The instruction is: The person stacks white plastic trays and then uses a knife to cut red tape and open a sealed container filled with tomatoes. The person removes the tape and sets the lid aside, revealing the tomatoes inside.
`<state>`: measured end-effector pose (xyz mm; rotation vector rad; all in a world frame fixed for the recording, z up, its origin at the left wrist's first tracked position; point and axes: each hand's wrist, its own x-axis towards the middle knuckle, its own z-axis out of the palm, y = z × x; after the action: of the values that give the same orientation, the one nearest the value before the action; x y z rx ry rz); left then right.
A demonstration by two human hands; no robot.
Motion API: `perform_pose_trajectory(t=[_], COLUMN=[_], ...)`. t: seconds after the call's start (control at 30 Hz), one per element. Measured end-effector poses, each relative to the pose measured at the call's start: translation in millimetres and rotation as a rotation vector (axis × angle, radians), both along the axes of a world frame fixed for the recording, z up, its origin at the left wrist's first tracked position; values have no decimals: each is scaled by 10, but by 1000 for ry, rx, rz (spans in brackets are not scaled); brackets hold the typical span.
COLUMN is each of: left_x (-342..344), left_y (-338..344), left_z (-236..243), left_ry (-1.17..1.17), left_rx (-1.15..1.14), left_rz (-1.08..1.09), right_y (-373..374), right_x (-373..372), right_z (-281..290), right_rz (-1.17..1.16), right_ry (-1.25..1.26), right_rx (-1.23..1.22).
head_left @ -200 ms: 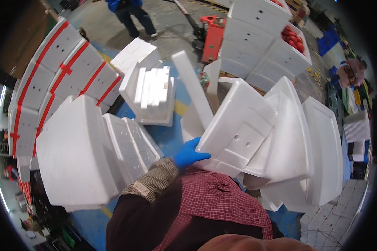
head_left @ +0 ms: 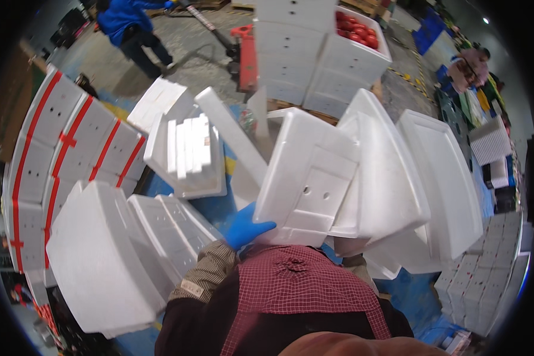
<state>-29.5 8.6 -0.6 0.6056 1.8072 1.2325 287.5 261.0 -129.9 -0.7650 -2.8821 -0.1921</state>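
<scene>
By the gloved left hand (head_left: 244, 229), the near left edge of a white box (head_left: 305, 178) is gripped, thumb laid on its face; the right hand is hidden behind the boxes below the right cuff (head_left: 356, 268), so its fingers' state cannot be told. The gripped box is flanked on the right by 1 tilted box (head_left: 391, 172), and beyond, to the far left, slabs (head_left: 190, 145) are held in an open box (head_left: 218, 169). Farther off, red fruit (head_left: 362, 35) is seen to the right of a red pallet jack (head_left: 247, 62).

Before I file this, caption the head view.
Blue-gloved left hand gripping a white rectangular foam box, red-taped white foam boxes farther left.
</scene>
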Motion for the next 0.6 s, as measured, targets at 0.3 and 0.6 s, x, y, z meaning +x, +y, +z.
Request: perform_pose_trajectory(t=[0.3,0.6], left_x=[-371,-935], left_y=[555,1566], left_z=[-19,74], left_ry=[42,46], left_rx=[91,66], left_rz=[104,165], right_y=[757,1960], right_x=[-667,-1408], right_z=[94,82], right_rz=[-6,49], right_ry=[155,146], right_rx=[-88,-163])
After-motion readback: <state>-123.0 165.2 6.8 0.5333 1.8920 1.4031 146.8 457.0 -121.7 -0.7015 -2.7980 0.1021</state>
